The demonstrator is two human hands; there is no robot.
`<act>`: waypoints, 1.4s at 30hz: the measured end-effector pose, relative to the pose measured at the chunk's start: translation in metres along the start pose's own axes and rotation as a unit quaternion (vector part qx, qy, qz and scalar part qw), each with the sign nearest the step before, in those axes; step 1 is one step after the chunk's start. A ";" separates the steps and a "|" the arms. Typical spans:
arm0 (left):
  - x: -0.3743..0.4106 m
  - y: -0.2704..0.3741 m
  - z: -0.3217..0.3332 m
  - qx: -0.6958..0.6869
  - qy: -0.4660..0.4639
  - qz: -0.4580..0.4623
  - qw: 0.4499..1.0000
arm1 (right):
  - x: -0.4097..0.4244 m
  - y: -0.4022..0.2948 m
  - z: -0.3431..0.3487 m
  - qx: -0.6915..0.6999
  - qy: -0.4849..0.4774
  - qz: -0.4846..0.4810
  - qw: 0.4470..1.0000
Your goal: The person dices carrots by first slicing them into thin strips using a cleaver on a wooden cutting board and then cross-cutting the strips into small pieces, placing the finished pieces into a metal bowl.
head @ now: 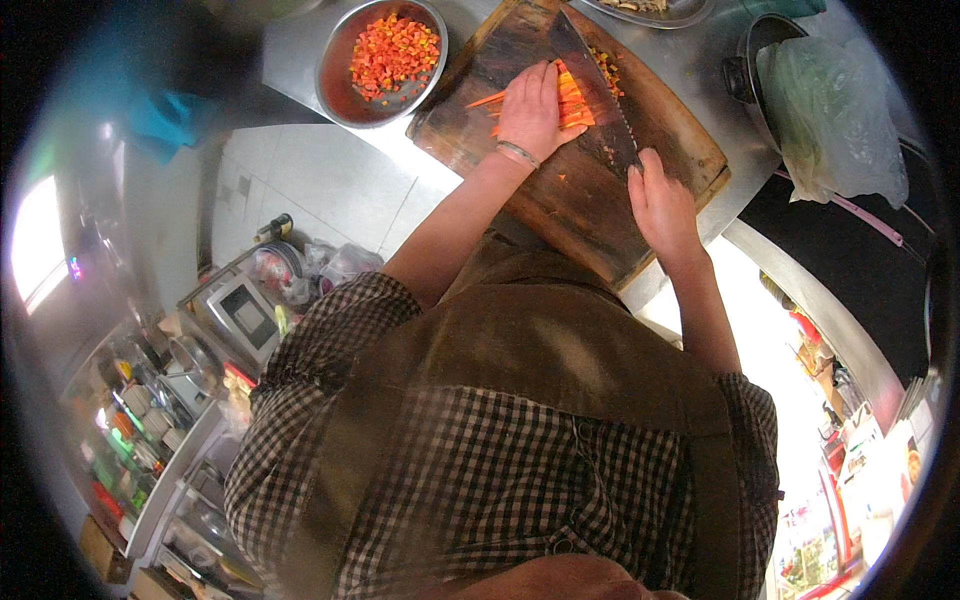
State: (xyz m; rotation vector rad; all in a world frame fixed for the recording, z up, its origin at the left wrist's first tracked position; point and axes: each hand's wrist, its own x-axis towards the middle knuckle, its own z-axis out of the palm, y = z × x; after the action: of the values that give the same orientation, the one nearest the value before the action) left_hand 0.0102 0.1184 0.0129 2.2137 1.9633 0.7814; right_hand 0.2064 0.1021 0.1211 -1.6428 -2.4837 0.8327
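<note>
With my right hand point(664, 199) I grip the handle of a large dark-bladed kitchen knife point(592, 75). Its blade slants across a wooden cutting board point(555, 214), beside a bundle of orange carrot strips point(576, 101). My left hand point(531, 105) lies over the strips and presses them to the board. Their left ends stick out past my fingers. Small diced pieces point(606, 67) lie on the far side of the blade, partly hidden by it. A steel bowl point(330, 90) left of the board holds diced orange pieces point(394, 56).
A steel counter point(675, 64) carries the board. Beyond it stands a metal dish point(690, 16) with pale food. To the right, a plastic bag point(836, 120) rests against a dark pot point(759, 52). A digital device point(244, 311) and plastic bags point(349, 262) lie at lower left.
</note>
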 end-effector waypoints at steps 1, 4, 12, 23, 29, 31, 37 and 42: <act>-0.001 -0.001 0.000 -0.005 -0.001 -0.001 1.000 | -0.004 0.003 0.002 0.002 -0.009 0.005 1.000; -0.001 0.000 0.001 -0.018 0.000 0.004 1.000 | -0.009 0.011 0.012 0.008 -0.031 0.038 0.999; -0.002 0.002 0.000 -0.004 -0.013 0.008 1.000 | 0.032 -0.003 0.024 0.015 -0.063 0.043 0.997; -0.012 0.002 -0.009 0.028 -0.027 -0.016 0.999 | 0.036 -0.002 0.041 0.002 -0.060 -0.007 0.998; -0.049 0.013 -0.030 0.022 -0.077 -0.060 0.995 | -0.006 -0.011 0.055 0.003 -0.078 -0.021 0.997; -0.054 0.011 -0.028 0.044 -0.049 -0.039 0.997 | -0.016 -0.007 0.063 0.013 -0.071 -0.021 0.997; -0.052 0.014 -0.036 0.030 -0.069 -0.041 0.996 | -0.018 0.002 0.057 0.022 -0.031 -0.021 0.999; -0.053 0.015 -0.044 0.013 -0.039 -0.022 0.999 | -0.034 -0.009 0.035 0.015 -0.034 0.001 0.999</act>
State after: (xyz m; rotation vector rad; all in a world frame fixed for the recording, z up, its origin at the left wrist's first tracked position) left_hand 0.0028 0.0542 0.0397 2.1728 1.9900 0.6572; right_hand 0.2025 0.0556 0.1033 -1.6341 -2.5020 0.9365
